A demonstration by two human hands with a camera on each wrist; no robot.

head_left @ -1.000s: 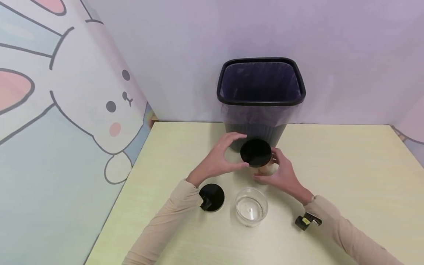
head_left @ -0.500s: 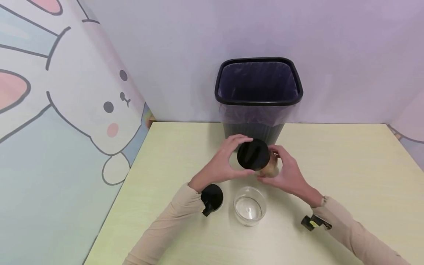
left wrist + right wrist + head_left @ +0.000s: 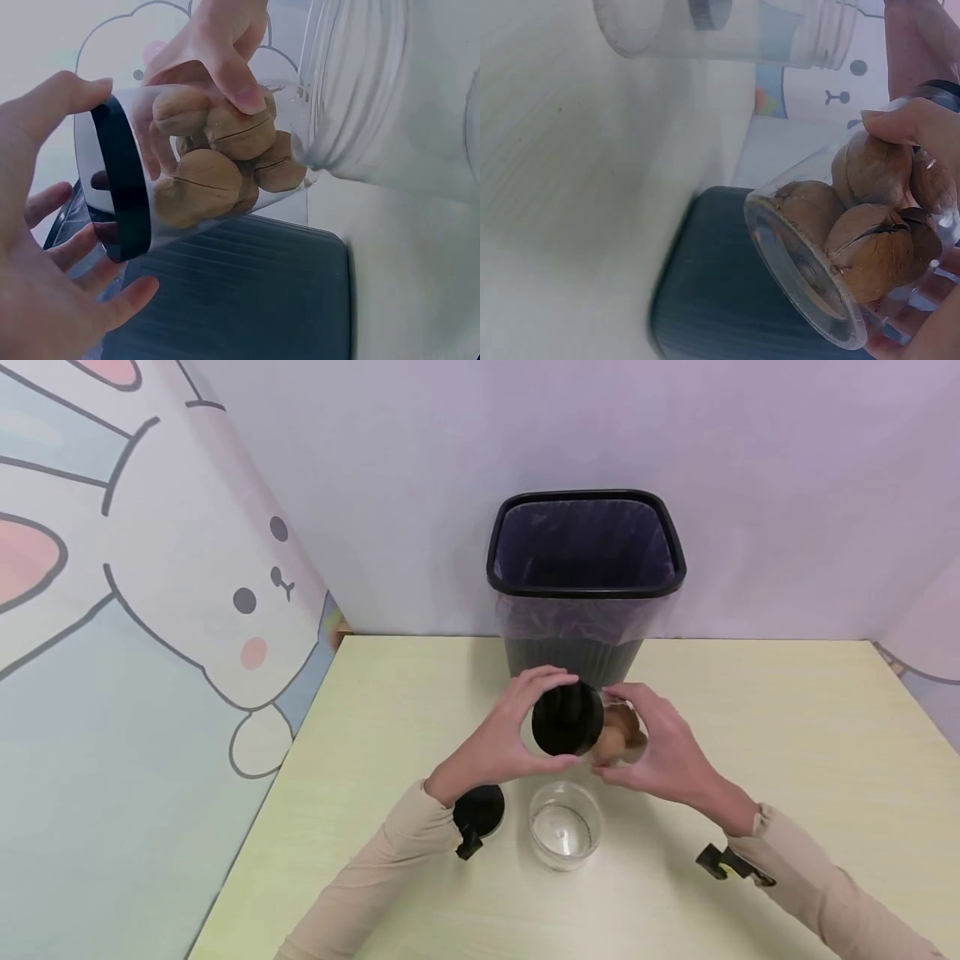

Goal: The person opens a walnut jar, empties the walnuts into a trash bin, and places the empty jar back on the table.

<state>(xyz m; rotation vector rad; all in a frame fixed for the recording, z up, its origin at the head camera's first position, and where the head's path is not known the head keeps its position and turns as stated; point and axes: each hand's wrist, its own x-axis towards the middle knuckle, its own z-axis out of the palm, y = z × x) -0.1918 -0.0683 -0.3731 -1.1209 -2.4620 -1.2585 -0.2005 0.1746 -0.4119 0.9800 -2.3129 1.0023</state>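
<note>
While both bare hands meet near the middle of a pale desk (image 3: 765, 735), a clear jar (image 3: 795, 262) is held between them, in front of a dark bin (image 3: 588, 593). The jar is tilted, its base free of the desk. Several brown walnuts (image 3: 870, 247) show through its wall, some with cracks running along their shells. A black lid (image 3: 567, 718) caps the jar's end on the left hand's side.

The left hand (image 3: 495, 739) is curled around that lid, thumb and fingers at opposite edges. The right hand (image 3: 671, 747) is clamped around the jar's body, thumb on one side and fingers on the other.

Nearer the viewer, an uncovered clear container (image 3: 562, 839) stands upright on the desk, just beside a flat black disc (image 3: 482, 810) that is partly hidden by the left wrist. In the wrist views this container shows a threaded neck.

The bin stands at the back of the desk, with a black rim and a see-through liner. Behind it is a pale wall (image 3: 375, 485); on the left, a cartoon rabbit mural (image 3: 187, 568). Both arms wear beige sleeves (image 3: 367, 881).
</note>
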